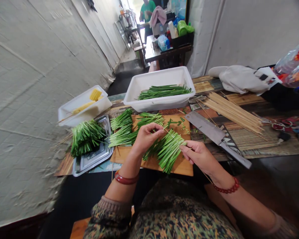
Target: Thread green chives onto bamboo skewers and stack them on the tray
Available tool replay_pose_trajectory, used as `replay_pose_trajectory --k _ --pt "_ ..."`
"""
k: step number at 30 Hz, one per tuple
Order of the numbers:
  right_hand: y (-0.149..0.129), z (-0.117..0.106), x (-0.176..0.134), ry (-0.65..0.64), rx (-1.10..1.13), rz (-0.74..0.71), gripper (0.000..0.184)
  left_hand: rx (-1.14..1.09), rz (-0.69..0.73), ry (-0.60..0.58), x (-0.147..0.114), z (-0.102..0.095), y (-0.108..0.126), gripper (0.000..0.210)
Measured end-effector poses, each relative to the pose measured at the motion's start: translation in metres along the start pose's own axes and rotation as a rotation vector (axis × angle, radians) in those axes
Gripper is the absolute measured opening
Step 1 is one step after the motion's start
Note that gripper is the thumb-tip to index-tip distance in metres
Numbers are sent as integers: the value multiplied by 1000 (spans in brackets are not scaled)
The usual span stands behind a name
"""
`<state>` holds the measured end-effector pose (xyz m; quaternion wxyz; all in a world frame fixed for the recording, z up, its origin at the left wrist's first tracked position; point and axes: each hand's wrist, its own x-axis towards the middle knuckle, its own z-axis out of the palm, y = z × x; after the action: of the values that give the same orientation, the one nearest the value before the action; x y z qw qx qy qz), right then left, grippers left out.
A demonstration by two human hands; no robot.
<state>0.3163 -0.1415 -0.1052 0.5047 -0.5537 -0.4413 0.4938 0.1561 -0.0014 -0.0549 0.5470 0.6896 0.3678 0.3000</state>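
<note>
Green stalks [170, 149] lie side by side in a row over the right part of the wooden cutting board [186, 168], between the two hands I'm watching through the head camera. The left hand [149, 136] has thumb and forefinger pinching a thin pale tip [165, 127] at the row's far edge; I can't tell whether it is stick or stalk. The right hand [195, 152] pinches at the row's near right edge, a thin stick [206, 177] running back beneath its wrist. I see a cleaver [206, 127] to the right, then loose sticks [234, 113]. Leftward, a metal tray [89, 166] bears another green bundle [87, 136]; beyond the board, a white tub [161, 104] holds more greens [165, 92].
</note>
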Motion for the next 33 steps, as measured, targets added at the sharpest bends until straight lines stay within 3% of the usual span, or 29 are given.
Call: replay_pose_trajectory --k 9,23,33 --pt "-4 2 -1 7 -1 13 42 -3 24 11 -2 1 3 16" --pt "-2 1 -1 -1 -13 6 45 270 276 46 -2 -3 5 13" --pt "-5 2 -5 -6 -8 20 41 179 165 58 -5 0 8 11"
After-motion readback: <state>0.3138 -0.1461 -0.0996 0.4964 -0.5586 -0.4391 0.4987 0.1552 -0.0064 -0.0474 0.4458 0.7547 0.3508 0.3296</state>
